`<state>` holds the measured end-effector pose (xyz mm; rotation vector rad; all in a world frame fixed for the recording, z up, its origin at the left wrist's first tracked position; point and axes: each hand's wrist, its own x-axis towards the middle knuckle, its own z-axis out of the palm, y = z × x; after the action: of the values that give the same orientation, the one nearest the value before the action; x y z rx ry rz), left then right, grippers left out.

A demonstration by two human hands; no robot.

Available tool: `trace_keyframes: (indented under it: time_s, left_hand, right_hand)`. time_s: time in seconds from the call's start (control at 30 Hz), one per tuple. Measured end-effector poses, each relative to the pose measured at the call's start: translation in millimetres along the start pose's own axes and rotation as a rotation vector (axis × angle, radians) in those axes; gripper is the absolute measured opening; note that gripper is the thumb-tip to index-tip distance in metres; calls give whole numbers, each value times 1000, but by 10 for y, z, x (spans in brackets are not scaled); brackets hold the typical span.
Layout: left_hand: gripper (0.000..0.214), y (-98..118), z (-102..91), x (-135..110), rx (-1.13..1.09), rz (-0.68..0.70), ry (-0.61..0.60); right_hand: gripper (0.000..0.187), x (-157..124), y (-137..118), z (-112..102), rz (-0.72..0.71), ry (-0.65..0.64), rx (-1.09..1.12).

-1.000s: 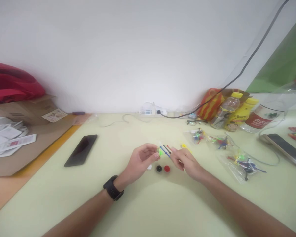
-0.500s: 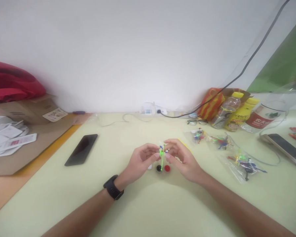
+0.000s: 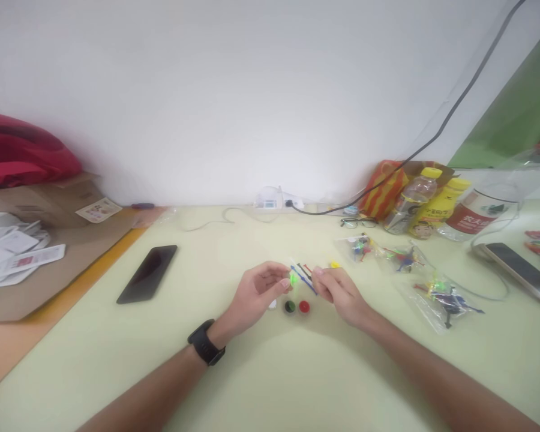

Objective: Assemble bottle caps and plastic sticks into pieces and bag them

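My left hand (image 3: pixel 261 291) is closed in a pinch, with a small bright green plastic piece (image 3: pixel 294 279) at its fingertips; the piece is blurred. My right hand (image 3: pixel 339 291) has its fingers curled and pressed together, and whatever they hold is hidden. Between the hands are thin plastic sticks: a blue stick (image 3: pixel 304 281) and darker black and red ones beside the right fingertips. Whether the right fingers touch them I cannot tell. Below stand a small black round piece (image 3: pixel 290 307), with some green showing on it, and a red round piece (image 3: pixel 304 307).
A yellow piece (image 3: pixel 335 264) lies behind my right hand. Clear bags of coloured plastic parts (image 3: pixel 447 300) lie to the right, near a phone (image 3: pixel 519 270). Bottles (image 3: pixel 441 207) and glasses (image 3: pixel 358 222) stand behind. A black phone (image 3: pixel 147 274) is at left, beside cardboard (image 3: pixel 72 258).
My right hand has drawn away from the green piece and curled its fingers, uncovering the sticks and the yellow piece. The upright green stick no longer shows clearly. My left hand stays put.
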<state>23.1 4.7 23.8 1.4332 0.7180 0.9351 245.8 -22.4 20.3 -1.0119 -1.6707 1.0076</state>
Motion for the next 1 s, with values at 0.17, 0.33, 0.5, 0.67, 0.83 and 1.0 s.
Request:
trace_keyframes:
  time_s: [0.17, 0.33, 0.5, 0.67, 0.83, 1.0]
  left_hand:
    - [26, 2, 4, -3, 6, 1, -17]
    - [23, 6, 16, -1, 15, 22, -46]
    - [23, -4, 17, 1, 20, 34, -54]
    - [23, -6, 10, 2, 29, 33, -38]
    - [26, -1, -2, 6, 26, 16, -15]
    - [28, -12, -13, 5, 17, 13, -8]
  right_hand:
    - [36, 9, -72, 16, -17, 49, 25]
    - [22, -17, -108, 84, 1, 1, 62]
    - [19, -16, -67, 98, 4, 12, 56]
    - [38, -30, -50, 130, -74, 85, 58]
    - [18, -37, -30, 100, -38, 87, 38]
    - [63, -3, -30, 13, -7, -74, 53]
